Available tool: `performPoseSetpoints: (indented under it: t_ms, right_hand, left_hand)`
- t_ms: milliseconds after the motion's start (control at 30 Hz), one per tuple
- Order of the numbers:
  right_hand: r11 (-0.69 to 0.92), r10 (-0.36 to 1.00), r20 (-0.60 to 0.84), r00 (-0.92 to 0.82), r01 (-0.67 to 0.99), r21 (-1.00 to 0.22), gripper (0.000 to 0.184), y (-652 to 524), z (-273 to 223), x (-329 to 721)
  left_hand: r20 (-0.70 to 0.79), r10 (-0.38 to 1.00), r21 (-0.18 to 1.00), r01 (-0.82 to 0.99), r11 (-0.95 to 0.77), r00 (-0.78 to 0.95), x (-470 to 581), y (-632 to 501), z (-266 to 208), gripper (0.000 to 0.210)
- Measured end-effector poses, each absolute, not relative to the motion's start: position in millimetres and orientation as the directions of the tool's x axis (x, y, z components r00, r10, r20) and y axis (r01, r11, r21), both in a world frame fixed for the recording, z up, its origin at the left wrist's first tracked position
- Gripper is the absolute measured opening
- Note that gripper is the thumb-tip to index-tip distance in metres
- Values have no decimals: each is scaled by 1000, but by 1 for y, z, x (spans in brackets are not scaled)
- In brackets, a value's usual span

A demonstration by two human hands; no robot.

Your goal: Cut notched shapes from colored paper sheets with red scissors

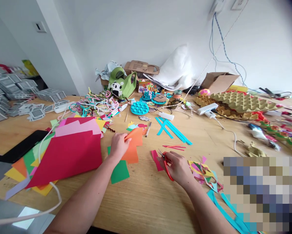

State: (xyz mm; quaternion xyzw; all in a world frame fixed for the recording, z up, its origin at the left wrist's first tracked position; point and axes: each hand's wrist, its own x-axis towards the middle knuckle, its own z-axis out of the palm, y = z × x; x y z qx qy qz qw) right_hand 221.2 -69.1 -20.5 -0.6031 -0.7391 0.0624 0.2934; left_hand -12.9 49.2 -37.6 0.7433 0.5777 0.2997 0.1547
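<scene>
My left hand (pixel 119 145) pinches a piece of orange paper (pixel 131 152) by its edge, the sheet tilted up from the table. Under and beside it lies green paper (pixel 120 171). In my right hand (pixel 179 167) is a pair of scissors (pixel 169 169) with red handles, the blades pointing away to the left. Close to the blades a red paper piece (pixel 157 161) rests on the wood. Behind it are thin red strips (pixel 174 147), and farther back some blue paper strips (pixel 174 128). Small cut-out fish shapes (pixel 136 126) and a pen (pixel 148 129) lie beyond the orange paper.
Coloured paper sheets (pixel 70 152) are stacked at the left, crossed by a white cable (pixel 57 191). Paper scraps (pixel 203 172) sit beside my right wrist. At the back are a green bag (pixel 123 84), a blue round tray (pixel 139 108) and egg cartons (pixel 243 100).
</scene>
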Motion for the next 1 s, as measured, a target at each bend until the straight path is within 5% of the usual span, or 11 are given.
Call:
performPoseSetpoints:
  t_ms: [133,300,433,633,867,1000]
  right_hand:
    - [200,943,332,19,767,-610,31,-68,-19,222]
    - [110,968,193,162,419,-901,27,-67,-13,225]
    - [106,981,125,150,126,-986,36,-67,-11,223]
    - [93,972,120,203,136,-986,26,-67,-7,216]
    - [193,899,207,386,75,-978,23,-63,-9,230]
    - [240,840,224,495,32,-970,22,-60,-11,237]
  left_hand:
    - [-24,976,975,221,-26,219,-15,51,-27,25]
    - [-193,902,935,-205,288,387,-9,39,-5,50]
    - [-194,885,935,-193,297,424,7,28,10,73]
    - [-168,925,978,-62,201,340,35,22,20,92]
    - [-182,823,917,-211,340,538,52,43,36,57]
    - [-186,662,865,-199,461,726,61,55,49,69]
